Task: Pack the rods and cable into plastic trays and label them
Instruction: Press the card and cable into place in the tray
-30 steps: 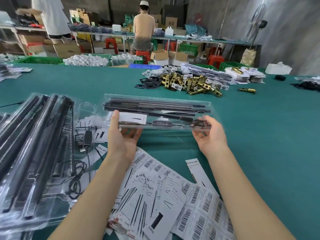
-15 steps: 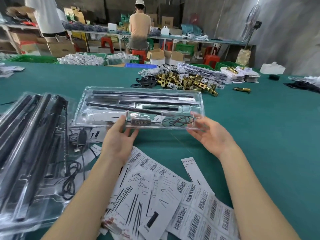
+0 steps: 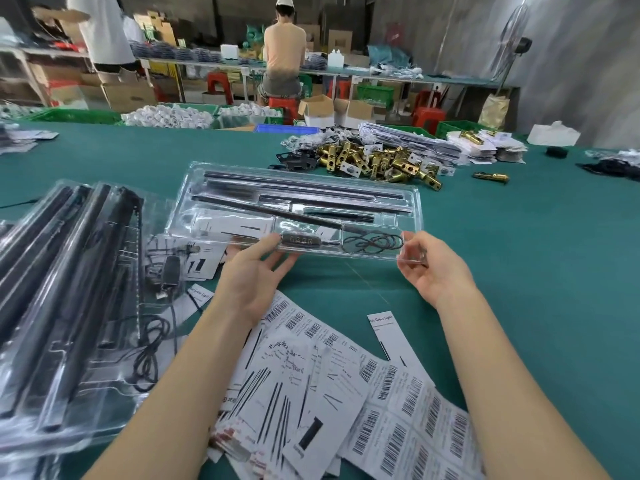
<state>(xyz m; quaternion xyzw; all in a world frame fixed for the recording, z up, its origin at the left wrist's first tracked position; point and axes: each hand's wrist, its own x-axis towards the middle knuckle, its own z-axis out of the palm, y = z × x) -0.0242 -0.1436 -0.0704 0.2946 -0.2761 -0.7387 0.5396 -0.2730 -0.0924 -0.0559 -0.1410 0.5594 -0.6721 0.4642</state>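
Observation:
A clear plastic tray (image 3: 412, 202) lies flat before me on the green table. Black rods (image 3: 298, 192) fill its upper slots, and a coiled black cable (image 3: 374, 242) with an inline controller (image 3: 301, 240) sits along its near edge. A white printed card (image 3: 228, 227) shows in its left part. My left hand (image 3: 254, 275) holds the tray's near edge under the controller. My right hand (image 3: 431, 271) pinches the near right corner.
More packed trays (image 3: 62, 299) with rods and cables are stacked at the left. Barcode label sheets (image 3: 398, 403) and printed cards (image 3: 287, 393) lie between my arms. Brass lock parts (image 3: 377, 162) are piled beyond the tray. People work at a far bench.
The tray was held up tilted toward me; it has swung down to lie flat with its contents facing up. My hands have stayed on its near edge.

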